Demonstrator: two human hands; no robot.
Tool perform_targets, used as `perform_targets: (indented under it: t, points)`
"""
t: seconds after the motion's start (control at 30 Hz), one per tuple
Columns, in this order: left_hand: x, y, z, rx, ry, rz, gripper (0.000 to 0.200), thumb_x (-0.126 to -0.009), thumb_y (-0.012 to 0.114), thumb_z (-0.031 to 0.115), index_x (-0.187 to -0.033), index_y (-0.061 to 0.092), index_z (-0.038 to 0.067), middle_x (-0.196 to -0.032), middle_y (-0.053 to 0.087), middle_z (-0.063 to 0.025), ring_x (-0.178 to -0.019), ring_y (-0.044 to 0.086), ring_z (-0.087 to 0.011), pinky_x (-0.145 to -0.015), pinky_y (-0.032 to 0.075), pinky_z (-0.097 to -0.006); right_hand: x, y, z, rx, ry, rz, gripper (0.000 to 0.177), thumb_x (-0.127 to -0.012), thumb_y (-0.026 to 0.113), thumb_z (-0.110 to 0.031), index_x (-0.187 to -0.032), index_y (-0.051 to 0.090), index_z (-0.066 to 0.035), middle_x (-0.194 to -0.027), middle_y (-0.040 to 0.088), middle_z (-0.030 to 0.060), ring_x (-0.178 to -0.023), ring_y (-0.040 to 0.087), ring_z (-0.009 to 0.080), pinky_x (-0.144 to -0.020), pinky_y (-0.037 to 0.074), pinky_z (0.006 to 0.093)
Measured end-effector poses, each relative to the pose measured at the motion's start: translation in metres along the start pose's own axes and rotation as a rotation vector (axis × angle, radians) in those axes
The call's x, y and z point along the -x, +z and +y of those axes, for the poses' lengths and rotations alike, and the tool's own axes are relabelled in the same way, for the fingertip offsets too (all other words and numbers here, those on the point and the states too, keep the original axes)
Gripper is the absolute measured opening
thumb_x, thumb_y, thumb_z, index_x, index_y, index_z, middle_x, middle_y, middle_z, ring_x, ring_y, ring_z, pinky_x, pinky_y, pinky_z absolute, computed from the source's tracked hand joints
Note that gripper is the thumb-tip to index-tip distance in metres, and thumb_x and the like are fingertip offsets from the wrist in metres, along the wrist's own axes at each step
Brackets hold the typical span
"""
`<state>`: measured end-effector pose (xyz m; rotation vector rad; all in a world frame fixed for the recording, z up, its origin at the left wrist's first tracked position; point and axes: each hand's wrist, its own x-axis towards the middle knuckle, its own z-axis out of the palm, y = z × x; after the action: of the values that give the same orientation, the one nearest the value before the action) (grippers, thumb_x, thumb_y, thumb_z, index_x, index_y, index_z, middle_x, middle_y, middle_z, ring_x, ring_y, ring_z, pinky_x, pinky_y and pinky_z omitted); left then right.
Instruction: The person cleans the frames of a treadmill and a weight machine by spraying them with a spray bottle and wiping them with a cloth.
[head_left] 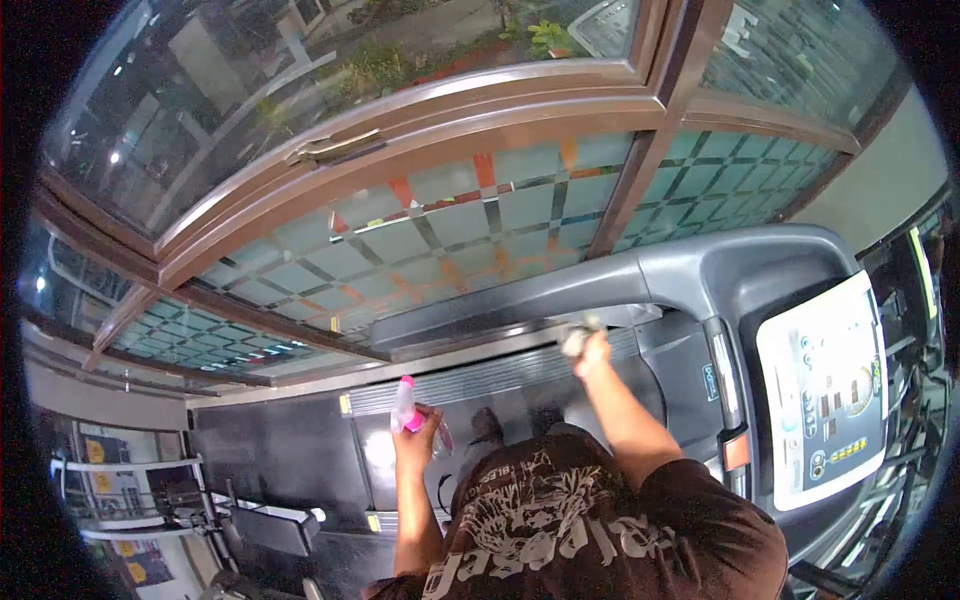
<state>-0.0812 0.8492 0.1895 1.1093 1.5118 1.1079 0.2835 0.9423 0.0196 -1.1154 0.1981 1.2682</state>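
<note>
My left hand (418, 432) is wrapped round a clear spray bottle with pink parts (404, 400), held over the treadmill deck (440, 388). Farther forward and to the right, my right hand (595, 354) grips a pale cloth (575, 339), slightly blurred. The cloth is right at the lower edge of the treadmill's grey side rail (520, 297). My feet show on the dark belt below, partly hidden by my shirt.
On the right stands the treadmill console (822, 395) with its white panel. Brown-framed windows (480, 120) run along the far side. At the lower left is other gym equipment with a white frame (130, 467).
</note>
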Motion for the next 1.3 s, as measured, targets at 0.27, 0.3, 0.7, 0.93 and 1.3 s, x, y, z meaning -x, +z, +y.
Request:
perform_targets:
  t: [0.27, 0.3, 0.7, 0.93, 1.3]
  points:
    - [0.079, 0.014, -0.018, -0.083, -0.148, 0.197, 0.019, -0.083, 0.077, 0.006, -0.078, 0.059, 0.007, -0.075, 0.057, 0.0021, -0.070, 0.052, -0.0113, -0.068, 0.045, -0.0302, -0.021, 0.024, -0.029, 0.026, -0.045, 0.146, 0.035, -0.106, 0.036, -0.039, -0.111, 0.058, -0.012, -0.103, 0.066, 0.0068, -0.089, 0.066, 0.0234, -0.074, 0.057, 0.0451]
    - [0.088, 0.016, -0.020, -0.067, -0.163, 0.218, 0.020, -0.084, 0.077, 0.009, -0.077, 0.058, 0.007, -0.074, 0.056, 0.0026, -0.069, 0.052, -0.0109, -0.068, 0.044, -0.0290, -0.015, 0.026, -0.015, -0.056, 0.016, 0.089, 0.034, -0.106, 0.036, -0.038, -0.112, 0.057, -0.013, -0.102, 0.066, 0.0072, -0.093, 0.067, 0.0252, -0.079, 0.058, 0.0480]
    - [0.091, 0.046, 0.004, -0.041, -0.134, 0.192, 0.019, -0.082, 0.077, 0.004, -0.086, 0.059, 0.007, -0.079, 0.056, 0.0026, -0.073, 0.053, -0.0094, -0.070, 0.045, -0.0271, -0.046, -0.031, -0.031, 0.016, 0.168, -0.001, 0.036, -0.104, 0.039, -0.033, -0.119, 0.061, -0.008, -0.114, 0.067, 0.0109, -0.095, 0.068, 0.0260, -0.078, 0.058, 0.0480]
    - [0.081, 0.060, 0.011, -0.097, -0.126, 0.109, 0.018, -0.083, 0.077, 0.004, -0.083, 0.059, 0.007, -0.078, 0.058, 0.0023, -0.071, 0.055, -0.0090, -0.068, 0.047, -0.0269, -0.074, -0.011, -0.061, 0.099, 0.027, 0.195, 0.033, -0.100, 0.044, -0.032, -0.120, 0.060, -0.011, -0.110, 0.068, 0.0083, -0.094, 0.068, 0.0250, -0.073, 0.056, 0.0454]
    - [0.058, 0.089, 0.028, -0.047, -0.090, 0.013, 0.019, -0.082, 0.078, 0.006, -0.080, 0.059, 0.007, -0.076, 0.058, 0.0025, -0.070, 0.054, -0.0088, -0.066, 0.046, -0.0269, 0.045, 0.015, -0.036, 0.517, 0.386, -0.238, 0.036, -0.097, 0.054, -0.023, -0.127, 0.060, -0.004, -0.116, 0.067, 0.0140, -0.104, 0.064, 0.0255, -0.089, 0.054, 0.0450]
